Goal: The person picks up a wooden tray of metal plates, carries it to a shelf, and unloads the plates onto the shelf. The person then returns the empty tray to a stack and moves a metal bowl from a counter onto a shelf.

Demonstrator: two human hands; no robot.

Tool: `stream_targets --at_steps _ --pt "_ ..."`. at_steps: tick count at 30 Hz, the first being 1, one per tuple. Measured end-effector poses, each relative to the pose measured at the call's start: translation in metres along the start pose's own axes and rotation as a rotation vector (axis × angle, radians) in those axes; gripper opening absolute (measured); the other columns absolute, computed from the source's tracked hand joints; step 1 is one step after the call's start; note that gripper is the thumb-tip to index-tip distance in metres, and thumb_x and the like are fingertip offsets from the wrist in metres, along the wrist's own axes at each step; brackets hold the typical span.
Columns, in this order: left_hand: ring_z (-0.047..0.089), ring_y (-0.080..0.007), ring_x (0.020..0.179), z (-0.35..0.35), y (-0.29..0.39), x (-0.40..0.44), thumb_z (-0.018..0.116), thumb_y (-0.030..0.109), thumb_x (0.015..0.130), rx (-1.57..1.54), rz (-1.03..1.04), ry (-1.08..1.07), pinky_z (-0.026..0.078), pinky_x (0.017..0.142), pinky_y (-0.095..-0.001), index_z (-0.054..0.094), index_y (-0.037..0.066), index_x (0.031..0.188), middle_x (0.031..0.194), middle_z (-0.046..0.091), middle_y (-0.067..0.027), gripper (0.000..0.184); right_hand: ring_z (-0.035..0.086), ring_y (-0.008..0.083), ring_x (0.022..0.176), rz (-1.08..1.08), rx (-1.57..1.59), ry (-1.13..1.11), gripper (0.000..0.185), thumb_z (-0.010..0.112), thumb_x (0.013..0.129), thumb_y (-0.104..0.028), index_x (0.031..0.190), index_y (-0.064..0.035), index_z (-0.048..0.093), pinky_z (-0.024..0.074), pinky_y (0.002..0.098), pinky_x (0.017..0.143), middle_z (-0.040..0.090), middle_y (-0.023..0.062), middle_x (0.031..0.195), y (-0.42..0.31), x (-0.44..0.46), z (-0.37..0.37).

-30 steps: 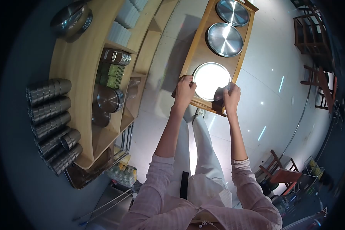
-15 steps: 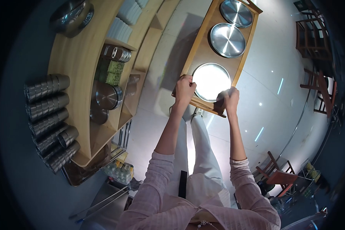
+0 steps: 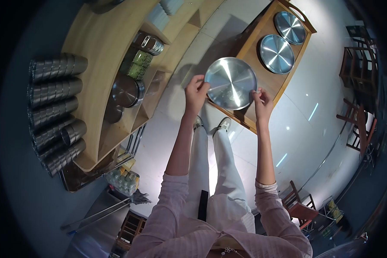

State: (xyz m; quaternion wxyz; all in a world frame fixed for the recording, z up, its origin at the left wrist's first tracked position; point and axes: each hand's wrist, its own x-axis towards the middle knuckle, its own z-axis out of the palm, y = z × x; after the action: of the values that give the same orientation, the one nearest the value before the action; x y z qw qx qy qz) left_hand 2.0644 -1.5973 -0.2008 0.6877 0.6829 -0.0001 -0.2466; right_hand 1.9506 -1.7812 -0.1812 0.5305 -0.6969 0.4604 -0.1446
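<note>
Round metal plate [image 3: 231, 84] is hanging between both hands, over the near-left corner of the wooden tabletop [image 3: 268, 81] and jutting past its left edge in this view; looking lifted, though the gap beneath isn't showing. Left hand [image 3: 195, 93] is pinching the left rim, thumb and fingers closed on it. Right hand [image 3: 263, 102] is gripping the right rim the same way, mostly by the fingertips.

Risks, my guess: smooth metal and a thin rim hold could be inviting a slip – the right side seeming weaker. Uneven lift would be tipping the plate; a low pass could be knocking its underside on the near or left edge. A drop outside that corner would be landing on the floor [image 3: 301, 103] or the shoes [image 3: 222, 124].

Room: bare wood is showing between the held plate and the nearer resting plate [image 3: 277, 54]; the farther resting plate [image 3: 290, 28] is sitting by the far end, so forward travel is narrowing there. Left of the tabletop a floor strip is running up to the shelf unit [image 3: 103, 56]; right, wider floor is stretching toward the chairs [image 3: 352, 116].
</note>
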Motion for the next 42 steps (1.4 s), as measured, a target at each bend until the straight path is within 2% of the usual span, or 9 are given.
stream_targets --at_steps 3,10,16,20,27,32,36,41,42 --pt "0.056 -0.0078 0.065 -0.029 0.014 -0.01 0.054 0.005 0.081 -0.102 0.029 0.14 0.044 0.051 -0.021 0.052 -0.002 0.1 0.078 0.062 -0.0065 0.021 0.052 0.01 0.074 -0.046 0.054 -0.119 0.025 0.067 0.074 -0.014 0.095 -0.0007 0.062 0.0425 0.0236 0.066 0.051 0.0019 0.079 -0.022 -0.003 0.028" --pt "0.058 -0.0104 0.077 -0.104 0.008 -0.048 0.054 0.012 0.083 -0.184 -0.084 0.411 0.051 0.066 -0.0271 0.052 0.001 0.108 0.087 0.061 -0.0068 0.027 0.052 0.0058 0.068 -0.042 0.154 -0.377 0.02 0.064 0.075 -0.006 0.094 -0.0005 0.06 0.0427 0.0199 0.064 0.057 0.0 0.074 -0.059 -0.037 0.103" --pt "0.058 -0.0111 0.08 -0.165 -0.007 -0.081 0.054 0.013 0.085 -0.279 -0.097 0.595 0.051 0.067 -0.0281 0.05 0.002 0.112 0.09 0.062 -0.0078 0.029 0.05 0.0036 0.065 0.031 0.303 -0.624 0.023 0.063 0.075 -0.003 0.096 0.0007 0.059 0.0414 0.0177 0.061 0.055 -0.0029 0.071 -0.038 -0.062 0.178" --pt "0.058 -0.0127 0.081 -0.209 -0.031 -0.097 0.054 0.013 0.086 -0.282 -0.022 0.641 0.052 0.067 -0.0297 0.051 0.006 0.112 0.095 0.061 -0.0067 0.028 0.053 0.0054 0.067 -0.012 0.243 -0.693 0.026 0.065 0.074 -0.011 0.098 -0.0003 0.06 0.0426 0.0189 0.061 0.057 -0.0016 0.071 -0.011 -0.085 0.233" --pt "0.057 -0.0121 0.083 -0.288 -0.108 -0.099 0.054 0.012 0.086 -0.327 -0.043 0.796 0.052 0.067 -0.0306 0.048 0.006 0.114 0.095 0.058 -0.005 0.029 0.052 0.0077 0.068 -0.027 0.263 -0.842 0.03 0.065 0.073 -0.009 0.1 0.0024 0.057 0.0459 0.0225 0.061 0.057 0.0002 0.073 0.042 -0.121 0.325" --pt "0.059 -0.0191 0.084 -0.319 -0.13 -0.073 0.053 0.008 0.085 -0.363 0.02 0.878 0.054 0.069 -0.0351 0.044 0.002 0.113 0.098 0.055 -0.0085 0.03 0.056 0.011 0.074 0.018 0.268 -0.992 0.027 0.063 0.078 -0.007 0.1 0.0025 0.052 0.0489 0.0234 0.068 0.056 0.0035 0.082 0.048 -0.129 0.361" --pt "0.058 -0.0255 0.09 -0.336 -0.133 -0.051 0.053 0.002 0.082 -0.375 0.064 0.855 0.054 0.077 -0.0451 0.041 0.0 0.11 0.095 0.053 -0.0106 0.03 0.056 0.0146 0.078 0.175 0.443 -1.044 0.027 0.061 0.078 -0.005 0.1 0.0041 0.048 0.0512 0.0254 0.067 0.053 0.0082 0.093 0.058 -0.135 0.401" --pt "0.057 -0.0225 0.087 -0.368 -0.163 -0.022 0.051 0.0 0.082 -0.442 0.107 0.841 0.057 0.069 -0.0436 0.041 -0.003 0.107 0.098 0.047 -0.0105 0.027 0.056 0.0157 0.078 0.195 0.427 -1.107 0.027 0.06 0.079 -0.008 0.099 0.0051 0.047 0.0513 0.0261 0.064 0.051 0.0092 0.096 0.059 -0.132 0.425" --pt "0.057 -0.0221 0.086 -0.372 -0.168 -0.02 0.052 0.001 0.082 -0.437 0.142 0.797 0.057 0.07 -0.0426 0.043 -0.004 0.105 0.097 0.048 -0.0104 0.025 0.056 0.0156 0.085 0.147 0.344 -1.107 0.026 0.057 0.082 -0.009 0.102 0.0031 0.047 0.051 0.0283 0.072 0.05 0.0084 0.099 0.061 -0.13 0.425"
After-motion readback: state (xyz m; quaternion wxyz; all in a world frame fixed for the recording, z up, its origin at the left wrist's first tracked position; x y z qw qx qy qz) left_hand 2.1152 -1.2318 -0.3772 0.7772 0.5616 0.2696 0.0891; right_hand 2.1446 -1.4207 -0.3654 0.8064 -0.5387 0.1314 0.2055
